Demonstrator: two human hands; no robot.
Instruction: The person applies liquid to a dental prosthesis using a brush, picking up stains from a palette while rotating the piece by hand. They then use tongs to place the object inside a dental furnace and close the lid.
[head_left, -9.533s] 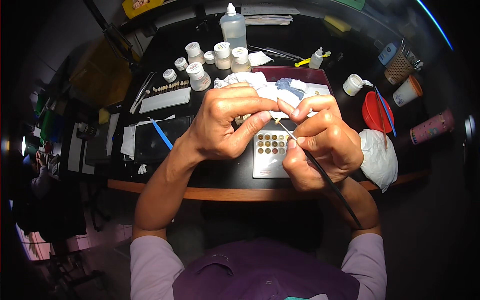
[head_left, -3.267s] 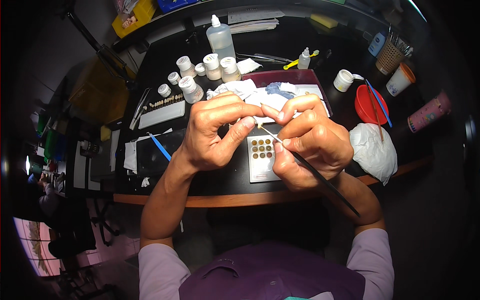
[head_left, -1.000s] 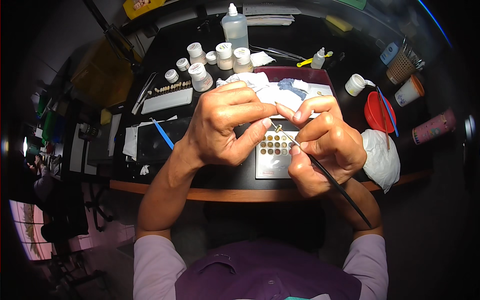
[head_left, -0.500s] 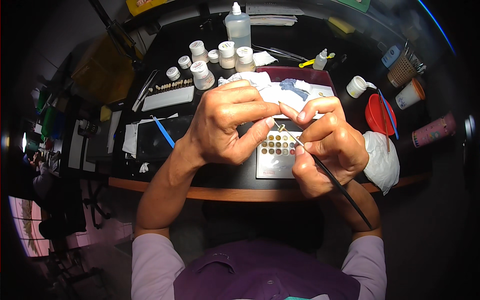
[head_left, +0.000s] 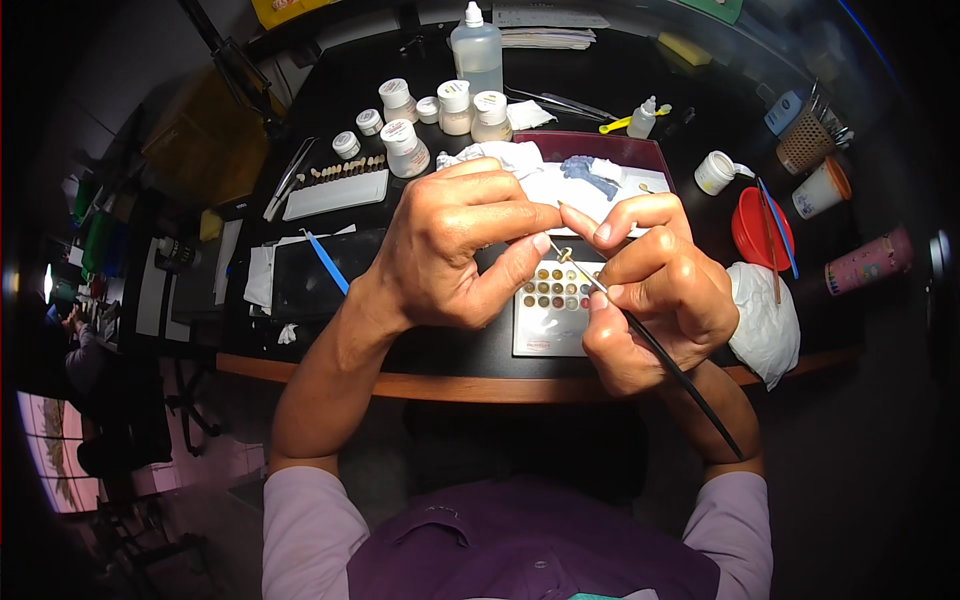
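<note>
My right hand (head_left: pixel 665 300) is closed round a slim brush (head_left: pixel 662 352) with a long dark handle, which slants down to the right past my wrist. Its pale metal end points up to the left, at a tiny gold-and-cream piece (head_left: pixel 566 256). My left hand (head_left: pixel 465 245) is closed in a pinch, thumb and index finger together right beside that piece. What exactly sits between those fingertips is too small to make out. The index fingertips of both hands meet. Beneath them lies a white palette (head_left: pixel 545 335) with rows of coloured round wells, partly hidden by my right hand.
White-lidded jars (head_left: pixel 404 150) and a clear bottle (head_left: pixel 478 55) stand at the back left. A tooth shade guide (head_left: pixel 335 196) and a blue-handled tool (head_left: pixel 326 262) lie left. On the right are a red bowl (head_left: pixel 750 235), crumpled white tissue (head_left: pixel 765 320), and a pink flask (head_left: pixel 868 260).
</note>
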